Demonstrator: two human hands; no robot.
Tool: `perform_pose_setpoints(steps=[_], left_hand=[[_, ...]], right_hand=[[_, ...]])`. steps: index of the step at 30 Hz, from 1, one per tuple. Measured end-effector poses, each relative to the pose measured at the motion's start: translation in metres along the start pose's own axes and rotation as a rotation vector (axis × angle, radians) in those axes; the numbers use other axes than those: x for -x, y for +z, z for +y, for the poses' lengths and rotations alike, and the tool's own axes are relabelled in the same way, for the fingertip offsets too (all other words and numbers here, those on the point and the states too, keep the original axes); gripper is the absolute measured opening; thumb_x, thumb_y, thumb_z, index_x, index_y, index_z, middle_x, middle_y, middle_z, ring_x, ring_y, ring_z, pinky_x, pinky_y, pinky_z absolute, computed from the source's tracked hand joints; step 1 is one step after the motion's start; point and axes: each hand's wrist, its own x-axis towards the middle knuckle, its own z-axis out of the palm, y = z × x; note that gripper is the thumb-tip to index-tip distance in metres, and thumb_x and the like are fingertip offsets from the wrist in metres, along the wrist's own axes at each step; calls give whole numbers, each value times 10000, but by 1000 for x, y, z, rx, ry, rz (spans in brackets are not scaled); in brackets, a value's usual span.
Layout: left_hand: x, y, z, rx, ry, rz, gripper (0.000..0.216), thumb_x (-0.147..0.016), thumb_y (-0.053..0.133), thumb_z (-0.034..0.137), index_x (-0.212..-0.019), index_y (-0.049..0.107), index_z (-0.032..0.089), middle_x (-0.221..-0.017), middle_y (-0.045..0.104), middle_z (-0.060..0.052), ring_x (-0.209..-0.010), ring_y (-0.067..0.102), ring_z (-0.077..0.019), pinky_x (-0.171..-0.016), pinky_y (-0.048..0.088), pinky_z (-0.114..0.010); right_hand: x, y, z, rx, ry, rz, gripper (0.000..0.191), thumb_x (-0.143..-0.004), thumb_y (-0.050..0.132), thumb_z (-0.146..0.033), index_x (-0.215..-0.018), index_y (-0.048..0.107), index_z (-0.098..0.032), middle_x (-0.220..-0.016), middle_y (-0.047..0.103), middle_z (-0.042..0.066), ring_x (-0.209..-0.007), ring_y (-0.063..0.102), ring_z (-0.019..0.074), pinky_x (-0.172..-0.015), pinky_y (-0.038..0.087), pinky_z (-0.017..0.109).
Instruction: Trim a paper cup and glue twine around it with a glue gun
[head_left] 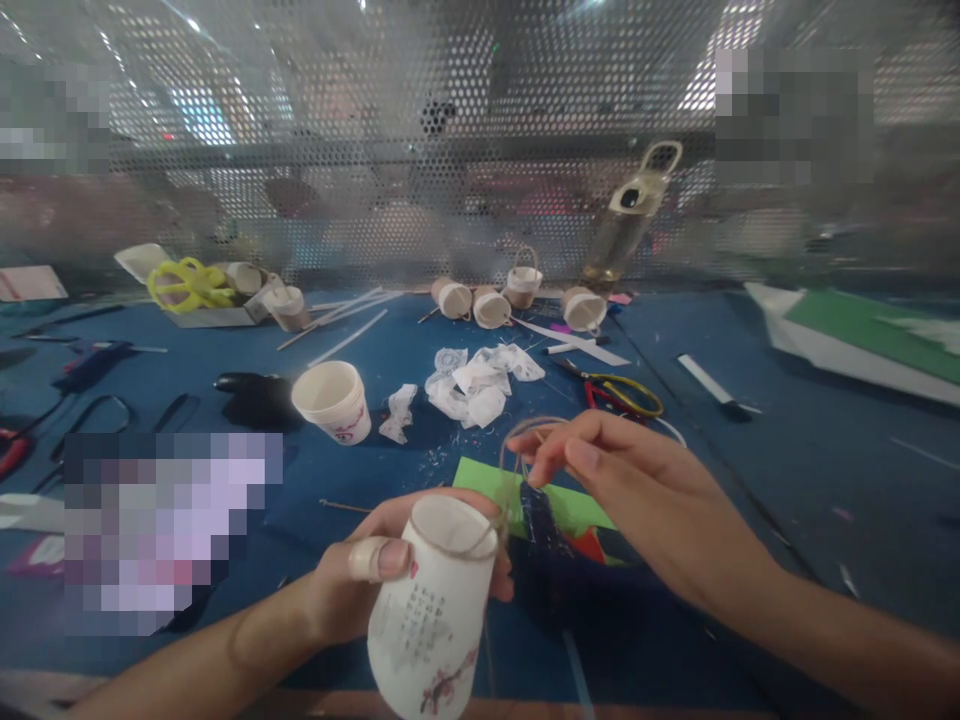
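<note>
A white paper cup (427, 620) with printed characters and a reddish blossom branch is gripped in my left hand (367, 560), tilted. My left thumb, which has a band or bandage on it, presses on the cup's side. Brown twine (508, 440) runs along the edge of the cup's upper end and loops up to the right. Above and right of the cup, the fingertips of my right hand (622, 480) pinch that twine. Under the right hand lie a light green sheet (480, 478) and a dark blue, shiny item (541, 525).
Stacked paper cups (330, 400) and crumpled white paper (480, 385) lie ahead. Several twine-wrapped cups (491, 308) stand or lie at the back, near a bottle (626, 225). Pliers (615, 392) are to the right; a glue gun (90, 365) and yellow scissors (187, 285) are left.
</note>
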Motion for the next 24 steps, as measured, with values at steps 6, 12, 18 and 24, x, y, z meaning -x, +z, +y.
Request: perform_pose_setpoints(steps=[6, 12, 18, 24], left_hand=[[1, -5, -1, -20, 45, 92, 622, -770, 785, 412, -1313, 699, 121, -1119, 811, -119, -1035, 743, -270, -958, 530, -352], [0, -1, 8, 4, 92, 231, 546, -790, 776, 415, -1257, 745, 134, -1080, 825, -108, -979, 761, -246, -869, 568, -305], [-2, -2, 14, 9, 184, 326, 462, -811, 770, 413, -1207, 760, 174, -1136, 806, -95, -1010, 751, -249, -889, 564, -307], [-10, 0, 12, -35, 176, 358, 562, -849, 724, 417, -1350, 660, 169, -1022, 805, -103, -922, 757, -275, -754, 577, -322]], right_hand=[[-9, -3, 1, 43, 89, -110, 233, -982, 637, -407, -859, 658, -210, -745, 647, -20, -703, 622, 113, -701, 524, 255], [-9, -5, 5, 198, 91, -48, 231, -978, 629, -460, -1031, 568, -244, -800, 637, -32, -710, 623, 123, -685, 519, 263], [-4, 1, 9, 241, 225, -199, 325, -935, 689, -423, -1032, 423, -264, -1062, 728, 32, -940, 702, 188, -850, 544, 358], [4, 19, 20, -342, 433, -485, 484, -806, 824, -286, -1116, 457, -235, -1203, 698, 80, -1223, 664, 234, -1039, 508, 447]])
